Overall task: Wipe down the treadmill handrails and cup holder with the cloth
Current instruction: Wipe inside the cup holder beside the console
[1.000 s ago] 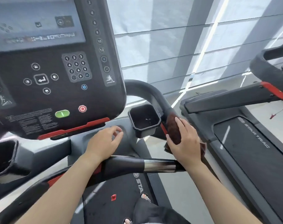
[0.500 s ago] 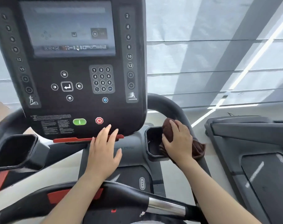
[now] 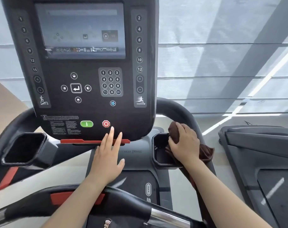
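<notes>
My right hand (image 3: 184, 143) presses a dark brown cloth (image 3: 205, 153) onto the right rim of the right cup holder (image 3: 158, 152), where it meets the curved right handrail (image 3: 181, 111). Part of the cloth hangs out behind my wrist. My left hand (image 3: 107, 155) lies flat with spread fingers on the grey housing below the console, its fingertips over the red strip (image 3: 77, 141). A second cup holder (image 3: 23, 148) sits at the left beside the left handrail (image 3: 16, 122). The front crossbar (image 3: 123, 204) with metal grips runs under both forearms.
The black console (image 3: 84, 68) with screen, keypad, green start button (image 3: 86, 124) and red stop button (image 3: 106, 123) rises just ahead of my left fingers. Another treadmill (image 3: 261, 153) stands to the right. Pale window blinds (image 3: 222, 60) fill the background.
The view swung left and up to centre the console. My right hand slid the cloth from the right handrail down to the cup holder's rim. My left hand flattened and reached up toward the console's lower edge.
</notes>
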`<move>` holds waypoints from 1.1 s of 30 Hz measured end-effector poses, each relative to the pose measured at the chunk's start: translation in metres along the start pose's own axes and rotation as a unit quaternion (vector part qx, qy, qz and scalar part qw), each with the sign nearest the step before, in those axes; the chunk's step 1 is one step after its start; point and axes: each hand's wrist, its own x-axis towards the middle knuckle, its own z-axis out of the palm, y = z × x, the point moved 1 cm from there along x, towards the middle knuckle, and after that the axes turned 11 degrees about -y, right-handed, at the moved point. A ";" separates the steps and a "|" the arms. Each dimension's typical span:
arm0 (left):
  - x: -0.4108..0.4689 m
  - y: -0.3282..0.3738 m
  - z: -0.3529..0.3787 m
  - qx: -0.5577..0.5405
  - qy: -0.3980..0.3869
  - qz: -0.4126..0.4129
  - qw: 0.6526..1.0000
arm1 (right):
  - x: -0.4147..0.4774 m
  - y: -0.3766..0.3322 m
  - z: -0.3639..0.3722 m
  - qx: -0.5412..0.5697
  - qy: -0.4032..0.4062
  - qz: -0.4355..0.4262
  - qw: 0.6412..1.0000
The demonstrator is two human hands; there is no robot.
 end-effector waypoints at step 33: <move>0.002 -0.004 0.005 -0.045 0.001 0.013 0.999 | -0.060 -0.038 0.038 -0.084 -0.046 -0.168 0.981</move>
